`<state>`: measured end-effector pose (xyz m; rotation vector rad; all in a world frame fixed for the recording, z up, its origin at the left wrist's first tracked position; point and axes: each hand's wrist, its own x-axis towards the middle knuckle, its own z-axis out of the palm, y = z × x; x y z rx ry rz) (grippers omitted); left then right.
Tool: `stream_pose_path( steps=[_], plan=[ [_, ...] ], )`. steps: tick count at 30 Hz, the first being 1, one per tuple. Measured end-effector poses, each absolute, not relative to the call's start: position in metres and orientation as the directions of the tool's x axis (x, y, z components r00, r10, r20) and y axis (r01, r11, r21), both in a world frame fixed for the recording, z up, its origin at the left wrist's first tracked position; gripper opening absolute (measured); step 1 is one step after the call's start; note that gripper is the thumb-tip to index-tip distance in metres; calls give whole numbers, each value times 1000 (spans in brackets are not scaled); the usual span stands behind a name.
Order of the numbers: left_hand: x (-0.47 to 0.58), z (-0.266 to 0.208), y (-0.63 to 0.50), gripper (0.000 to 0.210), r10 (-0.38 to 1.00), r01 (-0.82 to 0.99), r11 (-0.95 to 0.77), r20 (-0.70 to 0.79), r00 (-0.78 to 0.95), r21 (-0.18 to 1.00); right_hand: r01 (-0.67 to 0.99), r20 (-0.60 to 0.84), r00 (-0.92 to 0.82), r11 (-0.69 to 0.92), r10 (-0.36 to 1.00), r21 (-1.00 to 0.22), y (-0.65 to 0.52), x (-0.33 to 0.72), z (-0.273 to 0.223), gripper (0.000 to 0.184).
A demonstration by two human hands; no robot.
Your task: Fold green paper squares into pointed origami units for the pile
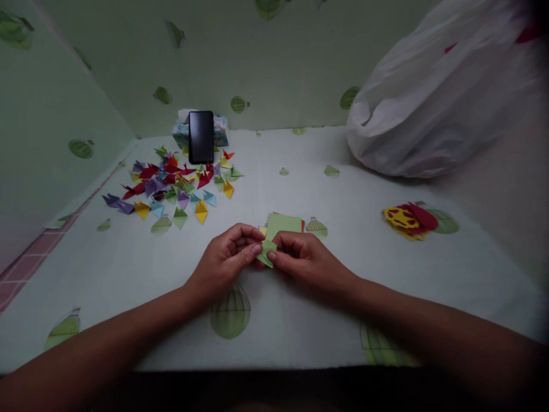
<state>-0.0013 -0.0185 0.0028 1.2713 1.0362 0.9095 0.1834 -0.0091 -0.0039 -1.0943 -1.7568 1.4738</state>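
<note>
The left hand [225,252] and right hand [309,260] jointly grip a folded green paper [267,250], each pinching one side between thumb and fingers. The paper is held above the worktop [300,326], at the near edge of a stack of coloured paper squares [285,224]. Folded paper figures [155,186] lie to the left, near an upright phone [201,137] leaning against a tissue box [221,131]. A white plastic bag [412,109] is located at far right

Pale-green folded paper [268,249] matches the pale-green square sheet [285,222]; green balloons [230,316] pattern the white table covering [300,337]; pointed paper figures [153,187] mix red, purple, yellow, blue, green.
</note>
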Motion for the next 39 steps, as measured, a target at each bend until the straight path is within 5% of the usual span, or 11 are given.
stream_pose_path(
  steps=[9, 24, 39],
  plan=[
    [-3, -1, -16, 14, 941, -20, 174, -160, 296, 985, 243, -48, -510, 90, 859, -966, -11, 185, -4, 22],
    [0, -6, -21, 7, 971, 199, -115, 68, 231, 973, 213, 4, -511, 131, 859, -968, -11, 184, -6, 24],
    [-3, -4, -20, 13, 953, 197, -96, 34, 300, 976, 217, 10, -527, 146, 850, -965, -8, 185, -8, 24]
  ],
)
